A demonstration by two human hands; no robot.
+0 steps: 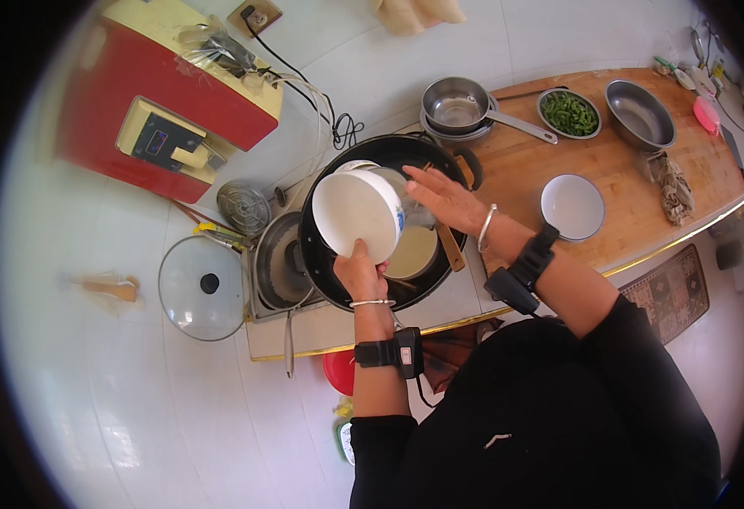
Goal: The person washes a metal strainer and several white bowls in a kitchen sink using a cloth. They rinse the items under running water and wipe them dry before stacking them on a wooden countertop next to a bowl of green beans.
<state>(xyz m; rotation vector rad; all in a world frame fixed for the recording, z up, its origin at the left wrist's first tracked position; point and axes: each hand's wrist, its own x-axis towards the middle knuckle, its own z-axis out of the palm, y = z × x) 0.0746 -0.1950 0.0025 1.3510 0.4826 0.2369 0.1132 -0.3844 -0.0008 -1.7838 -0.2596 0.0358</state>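
My left hand (360,277) grips the rim of a tilted white bowl (354,213) with a blue pattern on its outside. The bowl is over a large black wok (321,273). My right hand (445,200) is to the right of the bowl, its fingers spread above the wok; something blurred and greyish shows below them, and I cannot tell whether the hand touches it. In the wok lies a round vessel with pale yellowish contents (415,253). A wooden handle (451,248) sticks out across the wok's right side.
A wooden board (512,162) on the right bears a white bowl (572,207), a bowl of chopped green vegetables (569,113), a metal basin (639,114) and a crumpled cloth (674,191). A steel saucepan (456,105) stands behind the wok. On the left are a pan (279,261) and a glass lid (203,289).
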